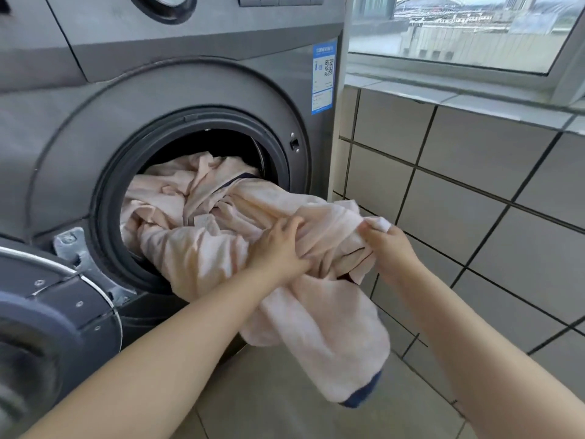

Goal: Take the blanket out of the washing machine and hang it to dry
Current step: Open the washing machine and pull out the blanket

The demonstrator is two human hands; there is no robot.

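Observation:
A pale pink blanket [221, 213] with a dark blue edge spills out of the round opening of a grey front-loading washing machine [79, 137]. Part of it is still bunched inside the drum; a thick fold hangs down past the opening toward the floor. My left hand [280, 248] grips the blanket from above, just outside the drum. Further right, my right hand [389, 248] is closed on a bunched end of the same blanket. Both arms reach in from the bottom of the view.
The machine's door [53, 315] stands swung open at the lower left. A grey tiled wall [474, 191] runs along the right, under a window ledge [443, 87]. Beige floor tiles [285, 407] lie below the hanging fold.

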